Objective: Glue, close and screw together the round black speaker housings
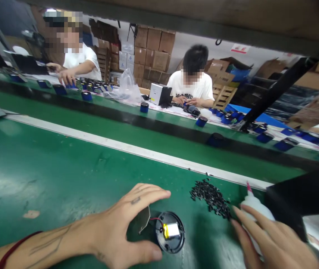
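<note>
1. Round black disc (170, 232) with a small yellow-and-silver block on top and red wire; lies on the green bench (50, 175) close to its near edge.
2. Left hand (120, 231) open, spread over the bench; thumb and forefinger arc around the disc's left side, disc just beside the thumb tip, contact unclear.
3. Right hand (271, 243) open, fingers laid against a white squeeze bottle (256, 209) with pink nozzle, right of the disc.
4. Heap of small black parts (211, 196) between disc and bottle, farther back.
5. White stripe (137, 149) runs along the bench beyond.
6. Two people sit across, handling blue cylinders (201, 121).
</note>
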{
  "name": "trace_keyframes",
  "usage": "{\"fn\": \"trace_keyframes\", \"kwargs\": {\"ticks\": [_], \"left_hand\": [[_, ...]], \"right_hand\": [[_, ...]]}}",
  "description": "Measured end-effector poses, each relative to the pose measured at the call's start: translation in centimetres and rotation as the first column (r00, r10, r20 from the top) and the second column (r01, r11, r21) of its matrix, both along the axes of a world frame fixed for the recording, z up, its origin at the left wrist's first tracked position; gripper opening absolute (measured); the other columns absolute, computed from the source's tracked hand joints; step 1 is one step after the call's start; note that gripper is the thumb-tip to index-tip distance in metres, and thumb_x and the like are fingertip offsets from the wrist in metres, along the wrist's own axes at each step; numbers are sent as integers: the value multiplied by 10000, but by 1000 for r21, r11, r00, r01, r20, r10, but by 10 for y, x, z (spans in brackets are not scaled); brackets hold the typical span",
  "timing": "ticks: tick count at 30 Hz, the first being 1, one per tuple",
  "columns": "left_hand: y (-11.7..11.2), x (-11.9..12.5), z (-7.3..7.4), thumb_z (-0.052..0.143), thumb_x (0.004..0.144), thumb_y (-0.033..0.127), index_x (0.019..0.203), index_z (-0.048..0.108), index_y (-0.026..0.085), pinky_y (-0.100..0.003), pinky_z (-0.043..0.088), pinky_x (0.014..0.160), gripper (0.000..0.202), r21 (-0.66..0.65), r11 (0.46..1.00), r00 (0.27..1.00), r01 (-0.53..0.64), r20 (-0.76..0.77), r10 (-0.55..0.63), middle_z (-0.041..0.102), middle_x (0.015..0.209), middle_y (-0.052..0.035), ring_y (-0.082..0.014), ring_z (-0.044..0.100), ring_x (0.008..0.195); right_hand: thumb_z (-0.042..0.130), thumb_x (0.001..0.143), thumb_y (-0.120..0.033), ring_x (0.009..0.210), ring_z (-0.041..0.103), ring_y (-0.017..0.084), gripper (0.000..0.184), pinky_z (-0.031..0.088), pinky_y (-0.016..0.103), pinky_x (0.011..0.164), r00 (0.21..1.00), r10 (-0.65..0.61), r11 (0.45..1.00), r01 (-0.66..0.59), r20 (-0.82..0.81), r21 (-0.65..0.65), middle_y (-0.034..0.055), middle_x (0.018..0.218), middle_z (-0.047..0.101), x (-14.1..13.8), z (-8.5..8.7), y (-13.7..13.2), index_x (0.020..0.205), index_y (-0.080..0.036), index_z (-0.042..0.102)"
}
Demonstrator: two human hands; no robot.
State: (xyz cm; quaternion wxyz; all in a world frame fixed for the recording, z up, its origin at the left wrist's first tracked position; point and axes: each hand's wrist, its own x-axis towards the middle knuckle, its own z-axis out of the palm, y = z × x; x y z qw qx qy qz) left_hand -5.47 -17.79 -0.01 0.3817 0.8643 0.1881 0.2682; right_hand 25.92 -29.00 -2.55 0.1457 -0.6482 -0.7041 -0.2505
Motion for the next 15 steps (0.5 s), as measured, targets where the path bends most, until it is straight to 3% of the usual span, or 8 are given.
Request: {"fn": "trace_keyframes", "kwargs": {"ticks": [2,5,10,15], "left_hand": [[0,0,-4,720,767,347,1400,408,260,-535,404,1051,711,5,999,991,-47,123,46,550,1334,-104,-322,477,1263],[0,0,-6,700,795,314,1363,455,237,-480,430,1030,623,17,995,972,-103,213,97,597,1267,-96,-290,523,1199],[1,-1,0,697,786,255,1289,525,208,-426,461,979,534,10,988,939,-155,311,145,637,1194,-87,-254,574,1106],[2,2,2,688,775,228,1217,577,188,-383,477,938,458,-64,983,923,-174,337,185,654,1132,-77,-226,595,1040]], "right_hand": [[351,1003,-311,797,674,230,295,553,366,603,990,130,989,-133,-51,-64,49,1045,659,-24,5,28,1114,-201,602],[257,1026,-289,702,676,140,404,548,252,553,974,177,967,-199,-140,-161,5,927,663,-37,-7,58,987,-207,651],[398,957,-326,742,685,165,284,556,244,636,958,93,939,-175,-272,-295,13,866,691,-17,-24,65,914,-220,658],[459,843,-251,630,652,191,218,502,287,556,973,-42,831,-93,-229,-548,-30,718,663,-7,-5,66,731,-286,643]]}}
